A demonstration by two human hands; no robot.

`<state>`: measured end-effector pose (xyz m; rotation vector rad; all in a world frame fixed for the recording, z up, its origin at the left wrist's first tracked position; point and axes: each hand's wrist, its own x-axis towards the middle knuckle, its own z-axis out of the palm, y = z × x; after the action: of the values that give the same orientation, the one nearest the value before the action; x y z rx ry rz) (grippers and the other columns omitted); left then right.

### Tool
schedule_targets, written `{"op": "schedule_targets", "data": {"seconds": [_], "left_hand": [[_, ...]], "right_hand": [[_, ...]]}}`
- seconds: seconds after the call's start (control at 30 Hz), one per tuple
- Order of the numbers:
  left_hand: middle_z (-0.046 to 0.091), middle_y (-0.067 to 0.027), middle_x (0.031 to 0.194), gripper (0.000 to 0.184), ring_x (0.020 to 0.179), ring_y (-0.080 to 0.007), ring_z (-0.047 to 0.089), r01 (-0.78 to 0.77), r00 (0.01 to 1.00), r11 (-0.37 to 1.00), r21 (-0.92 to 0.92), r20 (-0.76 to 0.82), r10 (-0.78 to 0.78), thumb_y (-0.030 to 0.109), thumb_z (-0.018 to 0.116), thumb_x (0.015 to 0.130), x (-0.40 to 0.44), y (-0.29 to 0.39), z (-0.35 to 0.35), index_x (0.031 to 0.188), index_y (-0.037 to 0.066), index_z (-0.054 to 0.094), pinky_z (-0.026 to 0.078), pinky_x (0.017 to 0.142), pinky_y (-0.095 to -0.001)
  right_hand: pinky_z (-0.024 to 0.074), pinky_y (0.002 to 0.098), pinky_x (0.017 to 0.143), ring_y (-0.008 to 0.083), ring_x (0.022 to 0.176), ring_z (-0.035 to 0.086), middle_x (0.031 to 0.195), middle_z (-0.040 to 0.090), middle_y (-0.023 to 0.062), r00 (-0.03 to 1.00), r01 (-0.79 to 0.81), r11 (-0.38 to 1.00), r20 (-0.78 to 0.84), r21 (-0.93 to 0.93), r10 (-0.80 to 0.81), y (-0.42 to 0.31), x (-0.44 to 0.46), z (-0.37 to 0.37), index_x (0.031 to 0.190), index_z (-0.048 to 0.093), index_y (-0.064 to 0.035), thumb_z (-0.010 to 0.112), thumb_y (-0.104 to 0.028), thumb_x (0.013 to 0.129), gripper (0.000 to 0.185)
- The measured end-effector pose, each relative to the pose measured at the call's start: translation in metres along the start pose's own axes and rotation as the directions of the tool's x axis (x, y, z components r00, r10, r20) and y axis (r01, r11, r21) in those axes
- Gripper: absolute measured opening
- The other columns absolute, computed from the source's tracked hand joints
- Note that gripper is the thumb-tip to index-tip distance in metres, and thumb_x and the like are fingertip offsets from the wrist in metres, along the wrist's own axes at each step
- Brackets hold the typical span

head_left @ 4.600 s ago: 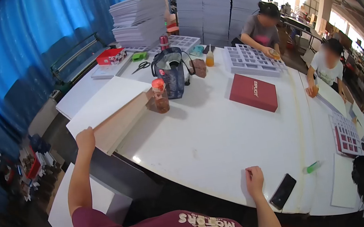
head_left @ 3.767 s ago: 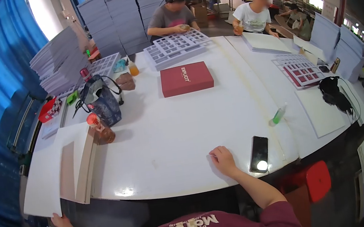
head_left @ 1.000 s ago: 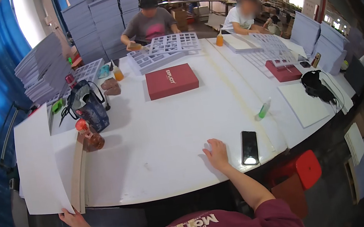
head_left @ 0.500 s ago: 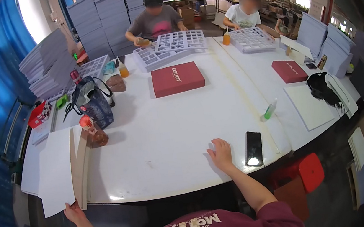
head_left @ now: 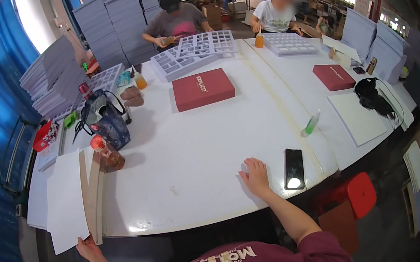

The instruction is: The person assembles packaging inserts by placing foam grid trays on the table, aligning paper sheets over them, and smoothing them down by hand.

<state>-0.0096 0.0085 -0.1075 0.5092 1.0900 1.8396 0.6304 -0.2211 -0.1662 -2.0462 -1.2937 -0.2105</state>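
Observation:
At the lower left, my left hand (head_left: 88,247) pinches the near corner of a white sheet (head_left: 66,203), which lies tilted over a stack of boards (head_left: 97,199) at the table's left edge. My right hand (head_left: 255,176) rests on the white table (head_left: 192,197) with its fingers apart and nothing in them. A black phone (head_left: 293,165) lies just right of that hand. Farther back, in the middle, sits a closed red box (head_left: 203,89) marked EXPLICIT. A bottle with a red cap (head_left: 109,155) stands beside the board stack, in front of a dark blue bag (head_left: 106,123).
Across the table, one person (head_left: 177,21) handles white compartment trays (head_left: 180,63); another person (head_left: 277,13) reaches toward an orange bottle (head_left: 259,40). At right are a green bottle (head_left: 312,124), a smaller red box (head_left: 334,77) and black headphones (head_left: 372,96). A red stool (head_left: 362,195) stands below.
The white sheet, lifted a second ago, has come down over the boards, still in my left hand. My right hand has hardly moved. The right-hand person's compartment tray was lifted off the smaller red box and moved back.

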Motion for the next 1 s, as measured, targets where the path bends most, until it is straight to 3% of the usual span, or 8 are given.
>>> {"op": "schedule_targets", "data": {"seconds": [1.0], "left_hand": [[0.058,-0.0169,0.116,0.031,0.101,-0.0292,0.064,-0.054,0.999,0.998,0.045,0.012,0.053,0.011,0.048,0.102,-0.0029,-0.0013,0.0005,0.130,-0.001,0.042,0.059,0.086,-0.0447]], "right_hand": [[0.0349,0.0464,0.104,0.0319,0.125,0.047,0.126,0.056,0.0131,0.999,0.015,0.999,0.040,-0.036,-0.013,-0.0011,-0.0008,-0.0002,0.117,0.057,-0.0044,0.073,-0.018,0.083,0.040]]}}
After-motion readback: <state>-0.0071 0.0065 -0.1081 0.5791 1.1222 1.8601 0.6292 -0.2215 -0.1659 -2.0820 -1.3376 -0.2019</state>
